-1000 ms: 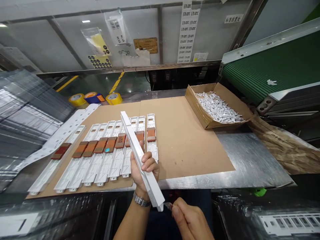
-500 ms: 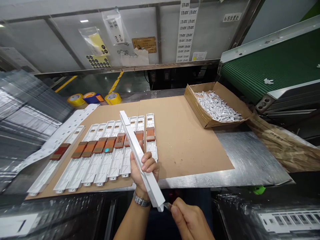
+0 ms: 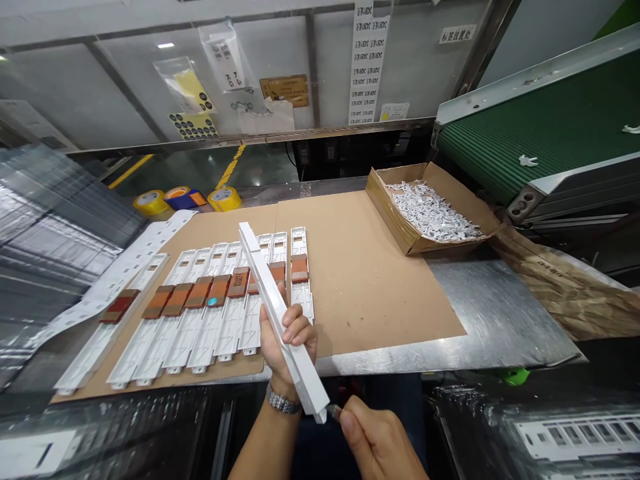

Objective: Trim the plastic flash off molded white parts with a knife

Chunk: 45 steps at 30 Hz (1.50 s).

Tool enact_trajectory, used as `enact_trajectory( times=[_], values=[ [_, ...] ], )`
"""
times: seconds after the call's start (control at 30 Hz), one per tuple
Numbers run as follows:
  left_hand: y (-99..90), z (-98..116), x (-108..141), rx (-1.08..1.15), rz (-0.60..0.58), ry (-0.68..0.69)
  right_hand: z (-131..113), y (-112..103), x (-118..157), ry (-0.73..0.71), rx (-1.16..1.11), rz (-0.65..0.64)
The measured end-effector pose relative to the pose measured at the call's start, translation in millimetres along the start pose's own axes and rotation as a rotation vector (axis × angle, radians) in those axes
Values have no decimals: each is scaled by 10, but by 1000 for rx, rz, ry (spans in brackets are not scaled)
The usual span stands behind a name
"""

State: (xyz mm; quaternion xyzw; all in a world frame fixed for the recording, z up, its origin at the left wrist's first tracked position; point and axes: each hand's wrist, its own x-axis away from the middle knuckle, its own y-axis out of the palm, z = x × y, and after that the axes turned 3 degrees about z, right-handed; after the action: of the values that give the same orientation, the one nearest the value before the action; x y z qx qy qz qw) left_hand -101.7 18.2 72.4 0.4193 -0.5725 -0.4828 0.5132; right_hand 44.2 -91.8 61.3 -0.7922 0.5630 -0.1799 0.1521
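While left hand (image 3: pixel 289 340) clamps fingers round white strip (image 3: pixel 280 313), tilted over the table's near edge (image 3: pixel 400 357), right hand (image 3: pixel 377 437) pinches small blade (image 3: pixel 334 412) at strip's lower end.

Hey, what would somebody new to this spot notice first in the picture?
Probably the long white strip slanting across the middle, gripped in the left hand, with the right hand near its lower end. Next, the reddish-brown blocks lying across a row of white strips on the left, and the open cardboard box of small white pieces at the upper right.
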Motion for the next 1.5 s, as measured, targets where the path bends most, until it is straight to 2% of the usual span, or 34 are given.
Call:
enact_trajectory(
  times=[0.27, 0.43, 0.53, 0.63, 0.73, 0.87, 1.17, 1.5],
  values=[
    [-13, -28, -27, -59, 35, 26, -72, -22, 18, 20, -42, -56],
    [32, -8, -81, -150, 61, 39, -63, -18, 46, -67, -98, -71],
    [56, 24, -55, -273, 113, 72, -10, -119, 64, -84, -230, 38],
    [81, 43, 20, -460, 227, 130, 41, -240, 83, -50, -271, 260],
    [117, 29, 93, -649, 309, 227, 85, -292, 86, -38, -175, 441],
    [148, -20, 136, -813, 334, 356, 130, -254, 49, -121, 24, 567],
    [250, -85, 189, -921, 363, 447, 177, -162, -35, -206, 339, 703],
    [162, -95, 201, -1005, 348, 456, 109, -177, -94, -189, 396, 696]
  ],
)
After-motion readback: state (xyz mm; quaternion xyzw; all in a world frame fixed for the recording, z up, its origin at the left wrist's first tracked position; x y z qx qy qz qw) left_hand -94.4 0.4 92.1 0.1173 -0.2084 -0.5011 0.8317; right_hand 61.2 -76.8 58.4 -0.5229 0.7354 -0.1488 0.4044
